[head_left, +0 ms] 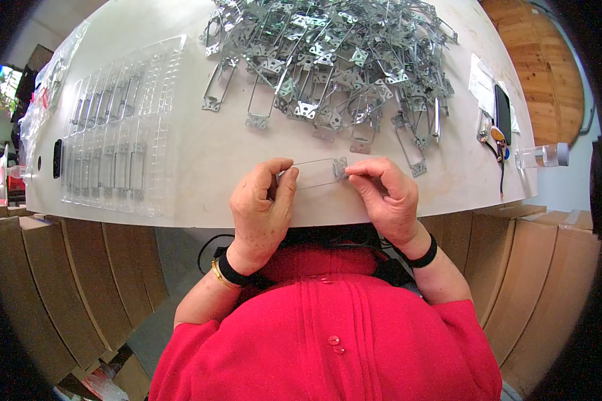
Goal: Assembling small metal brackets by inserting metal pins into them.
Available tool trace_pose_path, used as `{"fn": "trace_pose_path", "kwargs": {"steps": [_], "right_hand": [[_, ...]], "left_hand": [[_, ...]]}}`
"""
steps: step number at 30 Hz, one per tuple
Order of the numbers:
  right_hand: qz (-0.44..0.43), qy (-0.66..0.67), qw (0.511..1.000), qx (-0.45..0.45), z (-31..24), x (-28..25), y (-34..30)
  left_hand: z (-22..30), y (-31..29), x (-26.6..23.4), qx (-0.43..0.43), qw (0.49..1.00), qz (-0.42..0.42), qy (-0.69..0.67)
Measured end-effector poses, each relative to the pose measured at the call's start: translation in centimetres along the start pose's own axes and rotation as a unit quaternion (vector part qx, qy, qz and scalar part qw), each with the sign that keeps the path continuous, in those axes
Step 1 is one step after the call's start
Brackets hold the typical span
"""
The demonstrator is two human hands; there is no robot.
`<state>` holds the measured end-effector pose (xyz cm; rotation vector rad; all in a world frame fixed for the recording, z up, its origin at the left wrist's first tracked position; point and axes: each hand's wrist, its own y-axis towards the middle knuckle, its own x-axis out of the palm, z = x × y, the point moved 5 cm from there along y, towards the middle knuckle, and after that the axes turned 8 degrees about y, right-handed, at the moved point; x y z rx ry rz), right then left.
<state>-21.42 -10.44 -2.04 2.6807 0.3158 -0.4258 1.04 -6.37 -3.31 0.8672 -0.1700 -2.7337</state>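
Between my two hands, over the front of the white table, is a thin metal wire bracket (340, 168) with two long wires and a small punched plate at its right end. My left hand (262, 200) pinches its left end, which the fingers hide. The fingertips of my right hand (389, 197) grip the plate at the right end. Beyond my hands lies a large tangled heap of similar wire brackets (328, 67). A few stick out toward me at its near edge. To the left, a clear plastic tray (160, 134) holds several brackets in two rows.
The white table (207, 174) bears everything. On its right are a dark phone (502, 115), white paper (481, 87), a small tool with a cable and a clear bottle (542, 156). A black object (58, 158) sits at the left edge. Cardboard boxes (60, 281) stand below on both sides.
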Motion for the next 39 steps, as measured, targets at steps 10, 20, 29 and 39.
{"fn": "trace_pose_path", "kwargs": {"steps": [10, 20, 29, 39], "right_hand": [[0.017, 0.029, 0.999, 0.041, 0.47, -0.02, -0.41], [0.01, 0.011, 0.999, 0.039, 0.48, -0.02, -0.32], [0.011, 0.009, 0.999, 0.035, 0.4, -0.05, -0.16], [-0.005, -0.007, 1.0, -0.013, 0.05, -0.01, 0.07]], "left_hand": [[-0.01, 0.02, 0.0, 0.01, 1.0, 0.005, 0.012], [0.09, 0.19, 0.17, 0.024, 0.999, 0.03, -0.001], [0.15, 0.11, -0.16, 0.012, 1.0, 0.008, 0.018], [0.16, 0.09, -0.12, 0.013, 1.0, 0.01, 0.023]]}}
